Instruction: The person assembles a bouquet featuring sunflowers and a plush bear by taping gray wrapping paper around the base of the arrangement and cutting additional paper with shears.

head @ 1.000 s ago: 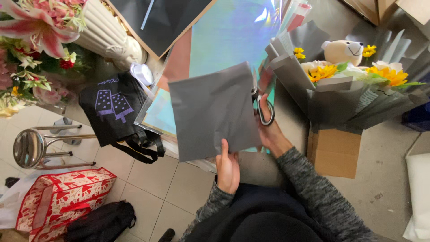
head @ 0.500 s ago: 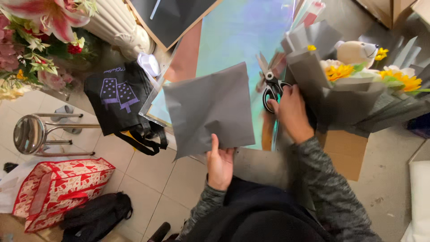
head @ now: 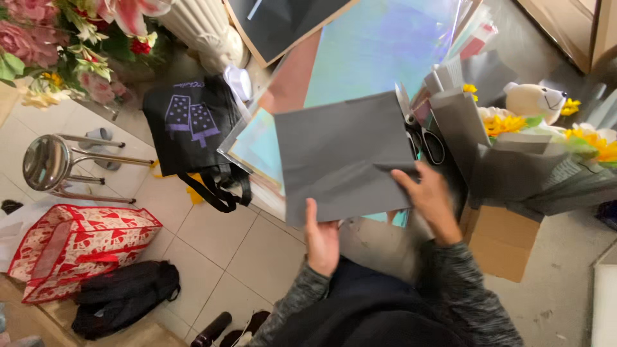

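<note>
While a metal stool and black tote bag sit at the left, the left hand pinches the near edge of a grey paper sheet; the right hand grips its right edge, scissors lying just beyond, beside a wrapped sunflower bouquet.

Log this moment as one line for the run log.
left hand: holds grey sheet bottom edge | right hand: grips its right edge | scissors: lying on table

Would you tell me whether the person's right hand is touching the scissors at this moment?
Apart. The head view shows the right hand on the grey sheet, while the scissors lie on the table above it, with a gap between.
</note>
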